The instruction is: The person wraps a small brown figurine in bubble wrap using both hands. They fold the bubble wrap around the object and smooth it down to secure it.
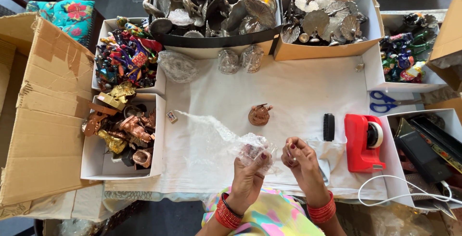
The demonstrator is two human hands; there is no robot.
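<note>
Left hand low centre, fingers clenched round bubble-wrapped bundle. Right hand just beside, fingertips pinched together; on what, cannot tell. Copper figurine above, mid-frame, apart. Red tape dispenser right.

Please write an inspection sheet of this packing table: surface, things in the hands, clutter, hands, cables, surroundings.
Surface: white cloth covers the table, mostly bare in the middle.
Job's things: a bubble wrap sheet, one end bunched around a small item at the left hand; a small copper figurine stands apart on the cloth.
Clutter: red tape dispenser, black brush, blue scissors, two wrapped pieces.
Hands: left hand grips the wrapped bundle; right hand is pinched close beside it, what it holds cannot be told.
Cables: white cable loops at the right edge.
Surroundings: boxes of metal figurines, painted figurines, an open cardboard carton.
</note>
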